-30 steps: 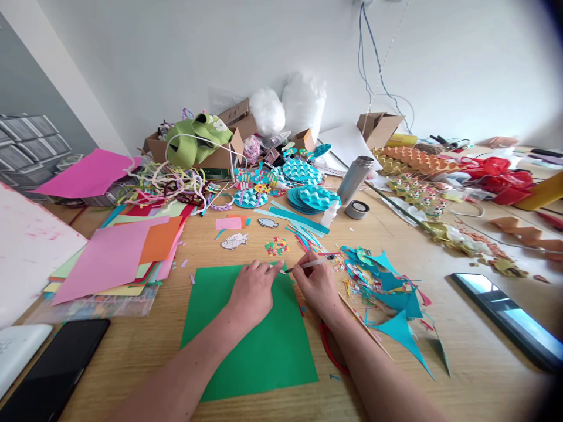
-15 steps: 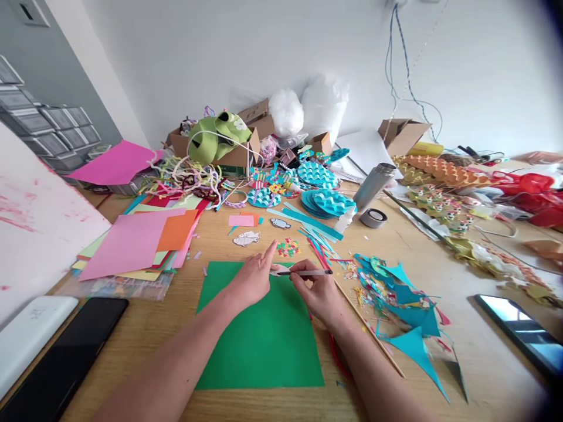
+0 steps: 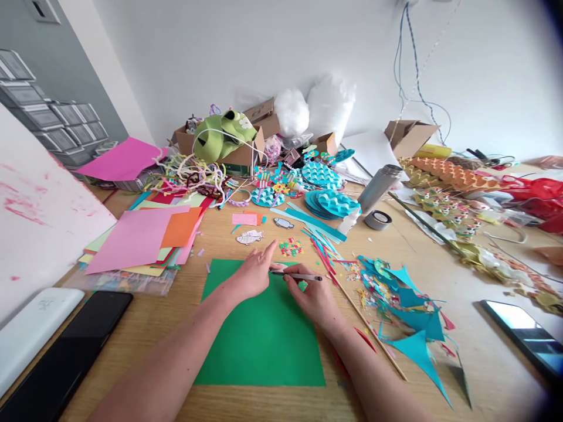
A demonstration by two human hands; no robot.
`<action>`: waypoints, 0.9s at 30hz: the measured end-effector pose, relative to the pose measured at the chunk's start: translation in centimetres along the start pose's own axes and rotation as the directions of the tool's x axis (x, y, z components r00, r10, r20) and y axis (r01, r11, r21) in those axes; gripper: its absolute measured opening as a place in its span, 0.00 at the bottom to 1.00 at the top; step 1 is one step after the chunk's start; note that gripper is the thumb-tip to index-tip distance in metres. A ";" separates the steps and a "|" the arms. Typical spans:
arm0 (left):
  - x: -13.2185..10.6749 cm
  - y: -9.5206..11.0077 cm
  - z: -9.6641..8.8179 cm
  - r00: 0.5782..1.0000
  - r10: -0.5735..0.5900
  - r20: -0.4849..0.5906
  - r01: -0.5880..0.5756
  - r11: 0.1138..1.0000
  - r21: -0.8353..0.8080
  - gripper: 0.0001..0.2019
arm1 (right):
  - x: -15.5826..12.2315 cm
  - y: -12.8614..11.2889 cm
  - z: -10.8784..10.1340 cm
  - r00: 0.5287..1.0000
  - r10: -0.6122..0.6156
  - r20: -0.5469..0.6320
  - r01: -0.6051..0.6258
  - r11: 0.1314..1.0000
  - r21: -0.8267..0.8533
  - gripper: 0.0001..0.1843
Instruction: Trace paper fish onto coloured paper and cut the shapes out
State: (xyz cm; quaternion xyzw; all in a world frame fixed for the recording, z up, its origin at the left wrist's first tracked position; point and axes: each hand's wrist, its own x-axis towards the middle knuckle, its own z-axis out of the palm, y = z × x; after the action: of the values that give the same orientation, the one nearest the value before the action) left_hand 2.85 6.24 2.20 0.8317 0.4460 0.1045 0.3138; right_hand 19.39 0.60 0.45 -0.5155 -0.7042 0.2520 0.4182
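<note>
A green paper sheet (image 3: 259, 334) lies flat on the table beneath both hands. Over its upper edge, my left hand (image 3: 254, 273) pins a small pale paper cutout (image 3: 278, 266), its index finger pointing forward. The cutout is mostly covered, so its shape cannot be made out. My right hand (image 3: 313, 296) is closed round a dark slim pen (image 3: 308, 276), whose tip is at the cutout beside my left fingers. Just beyond lie a heap of tiny coloured paper bits (image 3: 291, 247), a white fish cutout (image 3: 250, 237) and a smaller bluish fish cutout (image 3: 284, 223).
Coloured paper sheets (image 3: 132, 237) are stacked at left, near a black phone (image 3: 88, 346). Teal paper scraps (image 3: 416, 349) and a thin wooden stick (image 3: 369, 325) lie at right. Behind stand a glue bottle (image 3: 349, 223), a metal flask (image 3: 380, 186) and blue scalloped discs (image 3: 332, 204).
The pen has shifted a little left and lies at a different slant, its tip closer to my left fingers. My left hand keeps its place on the cutout. The view has swung slightly.
</note>
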 end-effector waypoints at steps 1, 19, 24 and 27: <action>0.0 -0.1 0.0 1.000 0.000 0.001 0.000 1.000 0.003 0.42 | 0.0 -0.1 0.0 1.000 0.000 0.004 0.000 1.000 0.001 0.07; -0.1 -0.2 0.1 0.999 0.004 -0.046 -0.001 0.998 0.066 0.38 | -0.1 -0.2 0.2 1.000 -0.014 0.019 0.014 1.000 0.001 0.09; 0.0 -0.5 0.3 0.998 0.002 -0.059 0.001 0.998 0.057 0.38 | 0.0 -0.2 0.3 1.000 -0.013 0.019 0.012 0.999 0.032 0.09; 0.0 -0.5 0.2 0.998 -0.003 -0.057 0.006 0.999 0.044 0.37 | 0.0 -0.3 0.3 1.000 -0.012 0.021 0.011 0.999 0.037 0.09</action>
State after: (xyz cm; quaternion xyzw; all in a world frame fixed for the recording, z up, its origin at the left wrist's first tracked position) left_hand 2.60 6.32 1.79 0.8341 0.4587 0.1174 0.2829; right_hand 18.98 0.51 0.46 -0.5011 -0.7067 0.2677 0.4216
